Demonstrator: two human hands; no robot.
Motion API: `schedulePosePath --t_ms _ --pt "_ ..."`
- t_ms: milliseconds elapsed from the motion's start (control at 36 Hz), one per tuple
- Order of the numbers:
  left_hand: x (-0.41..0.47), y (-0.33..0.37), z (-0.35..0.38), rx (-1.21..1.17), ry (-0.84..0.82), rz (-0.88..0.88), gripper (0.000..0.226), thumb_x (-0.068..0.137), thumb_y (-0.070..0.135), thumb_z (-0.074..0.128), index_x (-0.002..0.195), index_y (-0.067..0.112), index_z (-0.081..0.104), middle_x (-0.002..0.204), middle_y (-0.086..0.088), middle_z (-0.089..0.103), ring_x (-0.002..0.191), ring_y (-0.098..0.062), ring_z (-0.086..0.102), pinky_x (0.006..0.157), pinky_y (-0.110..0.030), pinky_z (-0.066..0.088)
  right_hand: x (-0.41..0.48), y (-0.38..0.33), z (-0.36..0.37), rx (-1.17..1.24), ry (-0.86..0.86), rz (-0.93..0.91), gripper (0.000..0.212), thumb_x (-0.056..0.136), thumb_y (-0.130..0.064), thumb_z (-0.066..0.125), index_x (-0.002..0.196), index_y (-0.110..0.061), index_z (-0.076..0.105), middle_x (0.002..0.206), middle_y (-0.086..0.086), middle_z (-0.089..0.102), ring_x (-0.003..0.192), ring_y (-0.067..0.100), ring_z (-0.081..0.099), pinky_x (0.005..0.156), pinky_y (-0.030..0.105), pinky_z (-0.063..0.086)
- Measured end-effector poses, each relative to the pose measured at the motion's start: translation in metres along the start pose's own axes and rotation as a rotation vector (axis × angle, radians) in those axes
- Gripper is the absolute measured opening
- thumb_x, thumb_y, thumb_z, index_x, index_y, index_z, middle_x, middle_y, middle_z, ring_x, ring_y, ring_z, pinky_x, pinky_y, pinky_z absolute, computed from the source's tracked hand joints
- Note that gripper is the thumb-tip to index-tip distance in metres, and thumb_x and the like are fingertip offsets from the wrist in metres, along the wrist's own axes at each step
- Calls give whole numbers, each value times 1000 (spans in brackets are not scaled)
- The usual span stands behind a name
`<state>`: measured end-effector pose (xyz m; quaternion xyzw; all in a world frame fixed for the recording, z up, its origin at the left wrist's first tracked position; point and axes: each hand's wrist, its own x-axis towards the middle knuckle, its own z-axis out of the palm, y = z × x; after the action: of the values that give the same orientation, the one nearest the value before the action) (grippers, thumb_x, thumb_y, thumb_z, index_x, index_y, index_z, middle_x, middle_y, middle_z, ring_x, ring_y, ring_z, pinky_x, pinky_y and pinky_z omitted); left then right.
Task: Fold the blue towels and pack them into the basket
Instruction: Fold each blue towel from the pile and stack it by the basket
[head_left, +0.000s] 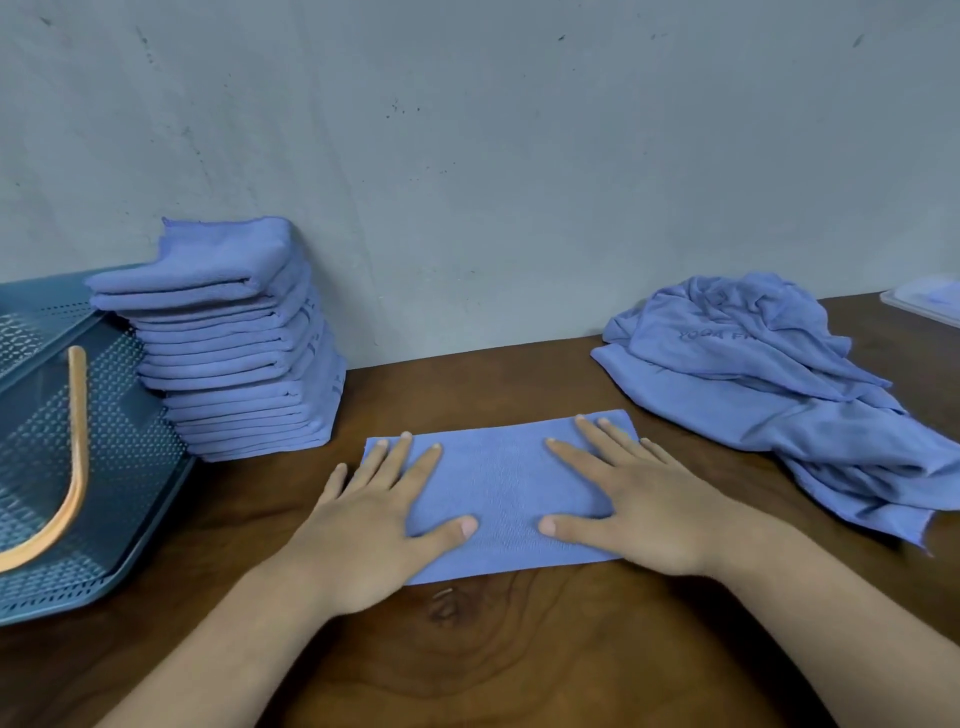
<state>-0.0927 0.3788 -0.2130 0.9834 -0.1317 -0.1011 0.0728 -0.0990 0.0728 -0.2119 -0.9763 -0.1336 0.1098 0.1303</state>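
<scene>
A blue towel (501, 493), folded into a flat rectangle, lies on the wooden table in front of me. My left hand (379, 519) presses flat on its left end with fingers spread. My right hand (634, 499) presses flat on its right end the same way. A tall stack of folded blue towels (234, 343) stands at the left against the wall. Next to it, at the far left, lies the dark teal perforated basket (119, 467) with an orange handle (67, 467). A loose heap of unfolded blue towels (769, 384) sits at the right.
The brown wooden table (493, 649) runs up to a grey wall (493, 156) behind everything. A pale plastic tray or lid (924, 301) shows at the far right edge, holding something blue.
</scene>
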Motion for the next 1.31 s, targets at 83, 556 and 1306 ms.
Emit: schedulePosePath --t_ms 83,556,1306 --pt "-2 -4 -6 5 -28 -11 101 78 102 16 162 54 -16 168 22 -31 154 1 -29 131 -46 -11 -2 11 -8 22 -45 -12 102 75 -103 35 160 -61 -4 168 -26 -27 152 -5 -29 131 39 -8" --pt "60 74 2 53 6 303 65 108 66 23 167 47 2 176 20 -7 161 -3 -10 132 -44 -4 0 20 -3 71 -16 -39 105 76 -102 37 163 -57 -2 172 -24 -20 155 -5 -23 131 39 -6" --pt "-24 38 8 67 2 115 89 87 95 17 161 56 -16 168 22 -32 152 -2 -36 131 -43 -13 8 25 2 20 324 -20 55 103 -61 42 153 -40 47 147 -26 45 131 6 39 114 37 37"
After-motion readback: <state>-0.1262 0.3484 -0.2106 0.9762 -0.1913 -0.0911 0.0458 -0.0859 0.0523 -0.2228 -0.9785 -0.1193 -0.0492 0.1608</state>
